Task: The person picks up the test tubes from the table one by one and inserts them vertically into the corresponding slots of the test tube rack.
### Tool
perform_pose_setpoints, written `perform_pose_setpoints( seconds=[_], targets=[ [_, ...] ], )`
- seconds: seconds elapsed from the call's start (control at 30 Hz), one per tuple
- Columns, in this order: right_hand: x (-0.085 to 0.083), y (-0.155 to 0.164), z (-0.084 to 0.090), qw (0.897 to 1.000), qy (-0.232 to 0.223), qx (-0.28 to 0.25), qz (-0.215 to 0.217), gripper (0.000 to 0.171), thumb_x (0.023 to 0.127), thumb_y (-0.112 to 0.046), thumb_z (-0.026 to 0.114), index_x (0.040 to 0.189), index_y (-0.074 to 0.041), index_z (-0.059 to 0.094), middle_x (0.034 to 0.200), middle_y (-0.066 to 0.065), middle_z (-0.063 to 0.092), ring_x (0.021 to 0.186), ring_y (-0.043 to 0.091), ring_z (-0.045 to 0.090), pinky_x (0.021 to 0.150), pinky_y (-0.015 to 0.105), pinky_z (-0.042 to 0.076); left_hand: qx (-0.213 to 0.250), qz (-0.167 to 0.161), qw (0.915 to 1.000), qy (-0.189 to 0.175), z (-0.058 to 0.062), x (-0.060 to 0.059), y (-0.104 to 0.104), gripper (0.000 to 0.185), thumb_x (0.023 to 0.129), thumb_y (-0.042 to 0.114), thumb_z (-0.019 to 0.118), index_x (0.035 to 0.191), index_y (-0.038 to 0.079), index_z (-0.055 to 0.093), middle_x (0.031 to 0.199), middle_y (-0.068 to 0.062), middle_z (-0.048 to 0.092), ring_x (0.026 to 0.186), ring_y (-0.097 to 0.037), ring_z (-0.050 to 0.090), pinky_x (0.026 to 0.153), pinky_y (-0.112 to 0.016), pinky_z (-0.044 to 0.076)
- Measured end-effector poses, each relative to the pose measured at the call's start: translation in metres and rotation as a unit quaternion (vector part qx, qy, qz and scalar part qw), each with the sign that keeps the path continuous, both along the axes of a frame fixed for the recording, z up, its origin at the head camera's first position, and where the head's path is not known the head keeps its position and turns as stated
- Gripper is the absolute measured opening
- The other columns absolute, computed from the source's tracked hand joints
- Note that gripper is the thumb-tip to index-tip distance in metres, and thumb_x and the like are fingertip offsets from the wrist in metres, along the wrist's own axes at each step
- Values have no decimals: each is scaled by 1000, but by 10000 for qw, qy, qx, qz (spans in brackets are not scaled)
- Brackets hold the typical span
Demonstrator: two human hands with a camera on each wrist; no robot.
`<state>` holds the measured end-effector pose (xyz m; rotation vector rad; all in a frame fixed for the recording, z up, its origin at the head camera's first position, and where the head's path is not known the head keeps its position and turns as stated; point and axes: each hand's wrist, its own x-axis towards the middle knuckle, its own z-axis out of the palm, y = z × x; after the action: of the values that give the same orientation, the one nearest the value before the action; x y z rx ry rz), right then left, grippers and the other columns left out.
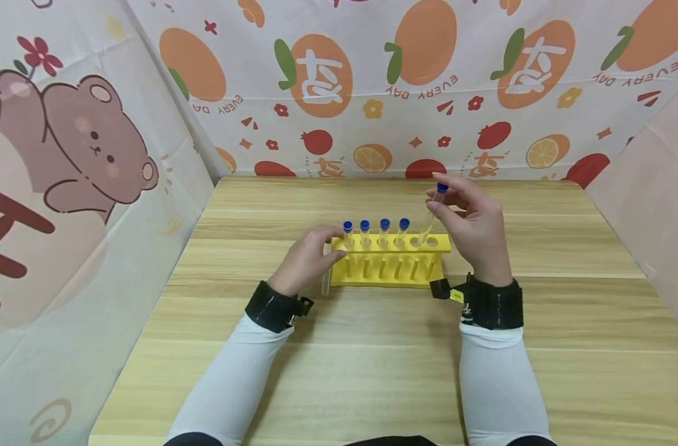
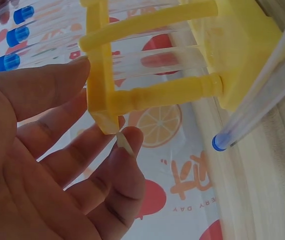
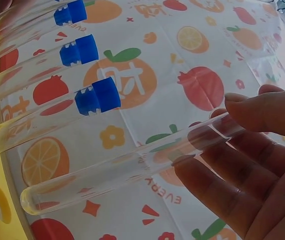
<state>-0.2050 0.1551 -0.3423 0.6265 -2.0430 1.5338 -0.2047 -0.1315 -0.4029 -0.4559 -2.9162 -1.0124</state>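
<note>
Right hand (image 1: 475,226) pinches a capped test tube (image 1: 432,214) tilted just above the yellow rack (image 1: 389,263); left hand's (image 1: 308,257) relaxed fingers steady its end. Missing the hole could knock neighbouring tubes (image 1: 374,232).

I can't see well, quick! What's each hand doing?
Left hand: open, fingers resting on the rack.
Right hand: pinching a tube.

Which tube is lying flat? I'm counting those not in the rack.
The tube on the table left of the rack, beside the left hand; others stand or are held.
</note>
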Motion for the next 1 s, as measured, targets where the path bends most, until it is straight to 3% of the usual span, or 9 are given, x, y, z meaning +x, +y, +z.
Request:
perform_pose_setpoints(
  seconds=[1.0],
  targets=[
    [-10, -4, -10, 9993, -287, 236, -37, 41, 89, -7, 71, 127, -20, 67, 103, 10, 72, 90, 8, 68, 77, 18, 56, -25, 94, 9999, -105, -3, -4, 0, 36, 91, 17, 72, 125, 12, 64, 127, -6, 64, 107, -24, 60, 87, -40, 55]
  ],
)
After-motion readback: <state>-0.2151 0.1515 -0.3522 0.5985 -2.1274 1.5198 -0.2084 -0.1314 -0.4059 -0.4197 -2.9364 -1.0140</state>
